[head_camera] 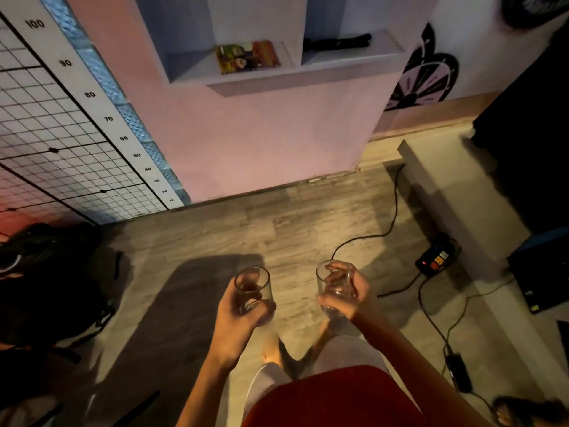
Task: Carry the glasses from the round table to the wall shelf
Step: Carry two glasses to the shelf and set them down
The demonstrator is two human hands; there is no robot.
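My left hand point(238, 315) grips a clear drinking glass point(253, 288), held upright over the wooden floor. My right hand point(348, 295) holds a second clear glass point(331, 286), also upright, its fingers wrapped round the rim and side. Both glasses look empty and sit side by side at waist height. The wall shelf point(295, 73) is a white recess in the pink wall ahead and above. The round table is out of view.
A colourful book point(248, 57) lies in the shelf's left bay and a black object point(337, 43) in the right bay. A black bag point(52, 282) sits on the floor at left. A power strip point(435, 257) and cables trail at right beside a low step point(446, 180).
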